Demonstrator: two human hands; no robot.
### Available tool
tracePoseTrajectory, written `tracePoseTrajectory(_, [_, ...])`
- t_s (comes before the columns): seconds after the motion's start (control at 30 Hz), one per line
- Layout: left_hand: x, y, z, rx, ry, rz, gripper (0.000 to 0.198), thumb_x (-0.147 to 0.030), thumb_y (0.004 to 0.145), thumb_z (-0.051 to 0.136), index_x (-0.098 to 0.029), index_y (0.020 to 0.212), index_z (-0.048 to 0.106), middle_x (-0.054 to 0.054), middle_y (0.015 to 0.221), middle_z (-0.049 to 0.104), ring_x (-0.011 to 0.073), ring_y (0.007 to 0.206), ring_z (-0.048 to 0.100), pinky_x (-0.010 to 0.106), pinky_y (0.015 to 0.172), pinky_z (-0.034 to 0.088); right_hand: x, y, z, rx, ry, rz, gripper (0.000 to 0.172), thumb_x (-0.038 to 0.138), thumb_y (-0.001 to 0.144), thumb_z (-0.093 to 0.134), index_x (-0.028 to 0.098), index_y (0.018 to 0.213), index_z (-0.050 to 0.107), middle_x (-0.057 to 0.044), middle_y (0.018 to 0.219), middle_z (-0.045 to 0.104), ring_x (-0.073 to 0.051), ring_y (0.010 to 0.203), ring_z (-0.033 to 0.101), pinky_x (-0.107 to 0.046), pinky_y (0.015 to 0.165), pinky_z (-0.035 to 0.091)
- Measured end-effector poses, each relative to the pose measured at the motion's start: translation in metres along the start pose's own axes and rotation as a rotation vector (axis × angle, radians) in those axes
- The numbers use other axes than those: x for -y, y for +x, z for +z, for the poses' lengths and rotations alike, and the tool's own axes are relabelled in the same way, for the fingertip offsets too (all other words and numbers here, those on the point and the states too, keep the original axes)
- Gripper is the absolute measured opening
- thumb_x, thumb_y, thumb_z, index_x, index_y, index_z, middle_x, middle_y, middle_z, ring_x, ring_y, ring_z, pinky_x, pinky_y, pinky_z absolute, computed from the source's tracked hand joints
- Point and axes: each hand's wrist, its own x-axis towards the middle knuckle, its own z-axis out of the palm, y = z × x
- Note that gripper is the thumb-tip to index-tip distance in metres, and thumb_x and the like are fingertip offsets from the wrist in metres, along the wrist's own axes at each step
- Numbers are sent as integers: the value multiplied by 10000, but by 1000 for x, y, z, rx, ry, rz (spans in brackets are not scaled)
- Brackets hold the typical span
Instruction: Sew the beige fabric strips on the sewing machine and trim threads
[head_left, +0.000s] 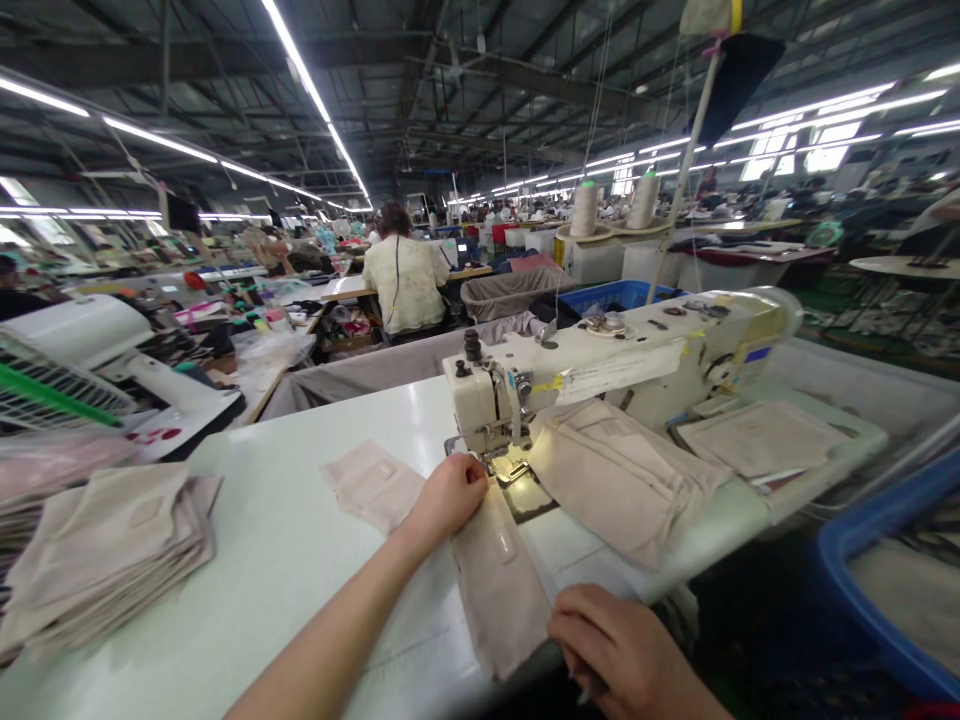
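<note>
My left hand [454, 490] is closed, its fingers pinching the top edge of a beige fabric piece [501, 590] just in front of the needle area of a sewing machine [480, 405]. A small raised rectangle shows on that piece. At the table's front edge my right hand [619, 640] is curled, its fingertips against the fabric's lower right side. A small dark metal tool [589, 688] pokes out below its fingers; its kind is mostly hidden. Another beige piece [367, 485] lies left of the needle, partly behind my left hand.
Stacked beige pieces [112, 560] lie at the table's left. More beige fabric [622, 480] is heaped under the machine arm, and a further pile [765, 440] sits right. A blue basket [847, 570] stands at lower right. A fan [75, 360] is at left; a person [405, 275] sits ahead.
</note>
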Motion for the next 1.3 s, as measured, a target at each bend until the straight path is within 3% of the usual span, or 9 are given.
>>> tracePoseTrajectory(0.17, [0, 10, 0, 32, 42, -99, 175, -153, 743, 534, -192, 577, 574, 23, 596, 618, 170, 588, 555, 259, 539, 314, -1, 2, 9, 29, -106, -20, 241, 42, 675, 520, 195, 858, 556, -27, 837, 636, -172, 713, 571, -260, 537, 355])
tracePoseTrajectory(0.37, [2, 17, 1, 49, 66, -172, 177, -197, 761, 542, -189, 592, 597, 34, 619, 633, 172, 593, 555, 261, 532, 314, -1, 6, 11, 119, -105, 61, 238, 75, 681, 608, 191, 888, 585, -34, 919, 657, -185, 784, 582, -270, 580, 355])
tracePoseTrajectory(0.73, [0, 20, -1, 70, 82, -173, 203, -194, 736, 550, -201, 534, 535, 6, 555, 560, 149, 542, 500, 256, 512, 303, 0, 10, 9, 160, -116, 43, 262, 64, 668, 610, 184, 900, 601, -31, 943, 660, -185, 791, 581, -287, 567, 330])
tracePoseTrajectory(1.07, [2, 25, -3, 59, 179, -125, 164, -203, 785, 578, -180, 628, 620, 22, 620, 636, 167, 603, 591, 256, 535, 352, 3, 19, 11, 212, -81, 106, 208, 107, 709, 644, 194, 891, 590, -27, 961, 645, -188, 823, 575, -290, 588, 340])
tracePoseTrajectory(1.2, [1, 4, -12, -40, 284, -59, 214, -250, 914, 475, -163, 850, 660, 65, 860, 693, 187, 802, 640, 262, 690, 451, 3, 18, 9, 203, -41, 135, 245, 118, 716, 649, 209, 935, 587, -22, 1041, 640, -195, 894, 583, -285, 638, 380])
tracePoseTrajectory(1.3, [17, -20, -28, -133, 420, -65, 305, -262, 976, 369, -116, 1048, 628, 153, 1084, 651, 270, 1024, 602, 363, 859, 475, 5, 16, 6, 212, -23, 139, 261, 123, 738, 616, 213, 981, 591, -29, 1143, 635, -206, 948, 589, -287, 674, 412])
